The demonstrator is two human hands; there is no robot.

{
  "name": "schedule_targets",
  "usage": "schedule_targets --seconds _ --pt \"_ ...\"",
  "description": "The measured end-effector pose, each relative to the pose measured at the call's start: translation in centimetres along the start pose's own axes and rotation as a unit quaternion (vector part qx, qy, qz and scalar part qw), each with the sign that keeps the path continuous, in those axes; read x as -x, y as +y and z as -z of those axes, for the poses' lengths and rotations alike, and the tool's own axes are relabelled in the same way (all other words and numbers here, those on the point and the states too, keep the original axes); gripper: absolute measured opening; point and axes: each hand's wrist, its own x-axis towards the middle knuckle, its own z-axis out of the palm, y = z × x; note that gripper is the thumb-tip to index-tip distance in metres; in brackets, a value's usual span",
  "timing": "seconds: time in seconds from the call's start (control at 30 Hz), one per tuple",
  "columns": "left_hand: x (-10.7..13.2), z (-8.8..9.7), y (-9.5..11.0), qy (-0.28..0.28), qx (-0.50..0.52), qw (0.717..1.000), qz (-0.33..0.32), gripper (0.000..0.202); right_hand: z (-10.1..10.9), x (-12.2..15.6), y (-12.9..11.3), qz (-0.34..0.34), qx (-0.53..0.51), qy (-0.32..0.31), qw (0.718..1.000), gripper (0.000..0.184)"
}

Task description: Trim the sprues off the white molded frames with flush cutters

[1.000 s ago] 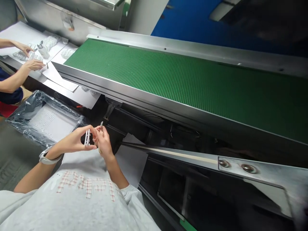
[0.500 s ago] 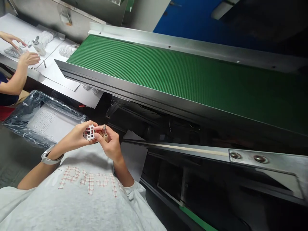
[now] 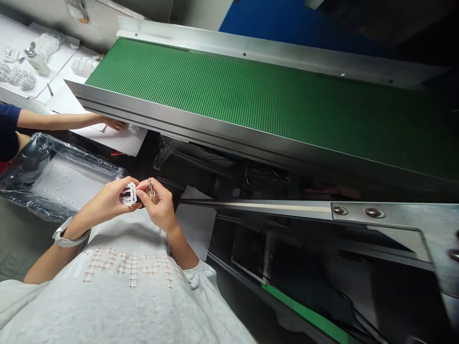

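My left hand (image 3: pixel 114 197) is closed around a small white slatted plastic frame (image 3: pixel 132 193), held up in front of my shirt. My right hand (image 3: pixel 161 204) grips a small metal tool with a pale tan part (image 3: pixel 151 188); its exact kind is hard to make out. The thumb and fingertips of my right hand meet at the right edge of the white frame, close to my left fingers. Part of the frame is hidden inside my left palm.
A green ribbed conveyor belt (image 3: pixel 201 86) with metal sides runs across ahead. To the left stands a plastic-lined bin (image 3: pixel 21 191) holding paper sheets. A co-worker's arm (image 3: pixel 57 120) reaches over a table with white parts (image 3: pixel 21 77) and a pump bottle (image 3: pixel 38 62). A metal rail (image 3: pixel 272 206) lies at right.
My view has shifted slightly. The white frame has turned in my left hand. The co-worker's arm has swung rightward to the small parts at the table's near corner.
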Motion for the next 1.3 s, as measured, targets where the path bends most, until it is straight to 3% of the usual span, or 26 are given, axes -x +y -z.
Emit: schedule_targets --seconds 0.17,0.33,0.47,0.6,0.9,1.1,1.3 --pt "0.2 0.1 -0.5 -0.002 -0.021 1.0 0.008 0.028 0.3 -0.3 -0.1 0.037 0.073 -0.038 0.996 0.019" --pt "0.6 -0.3 -1.1 0.022 0.031 0.999 0.024 0.061 0.4 -0.5 0.3 0.054 0.079 -0.069 0.993 0.021" --pt "0.6 -0.3 -0.7 0.054 0.034 0.998 0.029 0.04 0.4 -0.3 0.7 0.056 0.059 -0.068 0.994 0.023" --pt "0.5 0.0 -0.3 0.063 0.041 0.997 0.027 0.041 0.5 0.0 0.8 0.053 0.038 -0.093 0.994 0.025" --pt "-0.1 -0.8 -0.9 0.081 0.039 0.996 0.016 0.049 0.7 -0.2 1.4 0.035 0.036 -0.032 0.998 0.017" --pt "-0.2 -1.3 -1.4 0.083 0.017 0.996 -0.013 0.045 0.3 -0.4 2.1 0.028 0.035 -0.012 0.999 0.023" --pt "0.0 -1.6 -1.5 0.085 0.037 0.996 0.014 0.052 0.2 -0.4 2.5 0.027 0.02 0.001 0.999 0.029"
